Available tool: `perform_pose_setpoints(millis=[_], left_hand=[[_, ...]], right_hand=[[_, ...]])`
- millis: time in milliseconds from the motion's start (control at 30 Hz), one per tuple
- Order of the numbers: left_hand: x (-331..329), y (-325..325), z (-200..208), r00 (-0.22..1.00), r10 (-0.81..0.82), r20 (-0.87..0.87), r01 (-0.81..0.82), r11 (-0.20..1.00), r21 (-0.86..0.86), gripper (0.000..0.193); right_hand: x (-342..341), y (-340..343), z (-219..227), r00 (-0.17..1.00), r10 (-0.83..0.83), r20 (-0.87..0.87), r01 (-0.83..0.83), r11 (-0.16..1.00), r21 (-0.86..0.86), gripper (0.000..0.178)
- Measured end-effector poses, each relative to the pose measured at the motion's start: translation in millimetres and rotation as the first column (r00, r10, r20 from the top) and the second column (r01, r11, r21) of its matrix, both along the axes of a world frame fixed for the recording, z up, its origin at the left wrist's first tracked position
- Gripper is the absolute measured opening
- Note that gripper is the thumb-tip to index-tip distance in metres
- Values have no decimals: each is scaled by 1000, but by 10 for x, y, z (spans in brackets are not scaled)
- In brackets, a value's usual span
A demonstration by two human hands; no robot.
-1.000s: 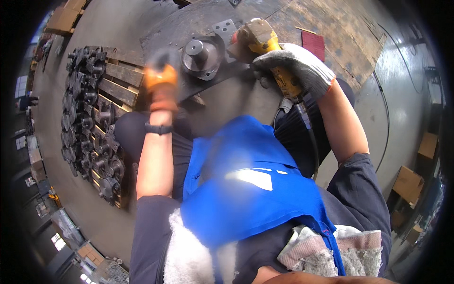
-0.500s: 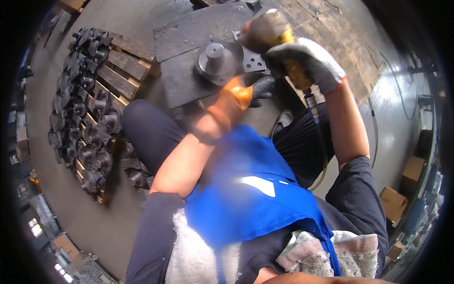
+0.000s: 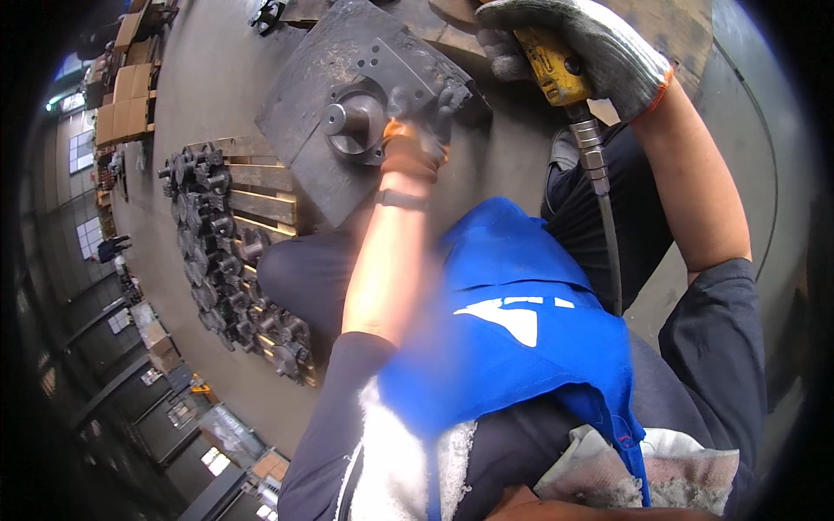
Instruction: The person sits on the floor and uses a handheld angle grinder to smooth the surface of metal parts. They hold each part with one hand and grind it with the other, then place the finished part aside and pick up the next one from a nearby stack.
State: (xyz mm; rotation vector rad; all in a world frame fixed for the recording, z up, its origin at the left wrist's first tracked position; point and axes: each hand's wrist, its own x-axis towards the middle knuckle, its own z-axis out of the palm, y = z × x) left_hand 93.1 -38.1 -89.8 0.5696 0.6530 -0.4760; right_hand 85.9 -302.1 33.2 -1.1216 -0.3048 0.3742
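A dark metal flange with a round raised shaft stub and a plate drilled with several holes lies on a dark work board. My left hand, in an orange glove with dark fingers, is at the right side of the flange, its fingers curled over the plate; they are partly blurred against the dark metal. In a white-and-grey glove, my right hand is wrapped round a yellow air tool, held to the right of the board. A metal coupling and a hose run down from the tool. Its front end is cut off by the upper edge.
On the left, a wooden pallet carries many similar dark metal parts in a heap. The dark board slants in front of my knees. Cardboard boxes stand far left. A cable lies on the floor at right.
My left hand has moved from beside the flange onto its plate, and the plate's holes now lie farther up. The air tool has moved up and right. The whole view has shifted.
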Motion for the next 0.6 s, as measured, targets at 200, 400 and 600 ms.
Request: perform_pose_setpoints(millis=[200,400,600], left_hand=[[-525,631,101,961,-277,26,275,960,47,25],[-858,780,492,906,-399,-140,416,781,466,26],[-981,842,373,912,-242,-332,411,538,736,27]], right_hand=[[-19,-87,22,999,41,14,-40,996,-75,38],[-68,-141,-23,998,66,-5,-66,995,-73,39],[-131,-100,-123,994,105,-8,-106,992,-66,41]])
